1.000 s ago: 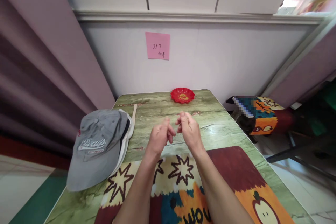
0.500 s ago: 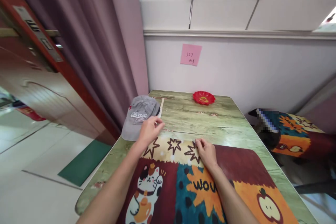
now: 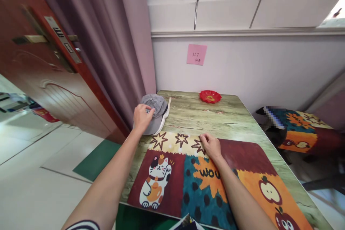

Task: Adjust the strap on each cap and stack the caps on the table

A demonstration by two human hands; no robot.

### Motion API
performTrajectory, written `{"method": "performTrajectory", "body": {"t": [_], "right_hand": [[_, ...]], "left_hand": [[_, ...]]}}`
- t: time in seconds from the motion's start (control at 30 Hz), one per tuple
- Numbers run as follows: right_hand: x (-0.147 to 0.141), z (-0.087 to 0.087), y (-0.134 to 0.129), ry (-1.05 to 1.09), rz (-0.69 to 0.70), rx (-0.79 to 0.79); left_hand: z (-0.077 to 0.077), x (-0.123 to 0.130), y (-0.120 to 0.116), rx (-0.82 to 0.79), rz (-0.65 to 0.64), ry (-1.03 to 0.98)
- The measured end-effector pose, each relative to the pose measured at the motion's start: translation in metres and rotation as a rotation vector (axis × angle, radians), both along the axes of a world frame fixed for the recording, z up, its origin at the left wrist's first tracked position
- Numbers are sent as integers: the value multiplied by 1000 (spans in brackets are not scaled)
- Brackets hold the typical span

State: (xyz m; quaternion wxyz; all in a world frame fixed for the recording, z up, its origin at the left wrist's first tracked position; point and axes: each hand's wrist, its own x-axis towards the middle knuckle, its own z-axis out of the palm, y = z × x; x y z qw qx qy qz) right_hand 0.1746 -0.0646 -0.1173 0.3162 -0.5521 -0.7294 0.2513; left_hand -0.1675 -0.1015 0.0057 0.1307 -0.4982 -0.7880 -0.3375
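Left hand over a grey cap at left of centre, right hand over a patterned mat.
The left hand (image 3: 143, 118) is loosely curled and covers most of the lettering on the grey cap (image 3: 161, 105); whether its fingertips grasp the cloth or only hover cannot be told. Under the cap, a white layer (image 3: 165, 118) shows only as a thin edge. The right hand (image 3: 211, 146), just right of centre, is half curled above the upper part of the patterned mat (image 3: 242, 154), fingertips partly hidden; contact is unclear, and nothing is visible in its grip. The right forearm hides part of the mat's print. A dark object (image 3: 187, 224) is cut off at the bottom edge, hard to identify.
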Motion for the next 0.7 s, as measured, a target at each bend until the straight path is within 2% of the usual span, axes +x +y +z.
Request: {"method": "performTrajectory", "body": {"t": [0.2, 0.37, 0.7], "right_hand": [[1, -2, 2, 16, 5, 7], [1, 0, 2, 42, 12, 4], [1, 3, 3, 93, 21, -27]], "left_hand": [[-6, 18, 30, -79, 77, 24], [-10, 12, 42, -83, 119, -65], [20, -28, 49, 111, 139, -306]]}}
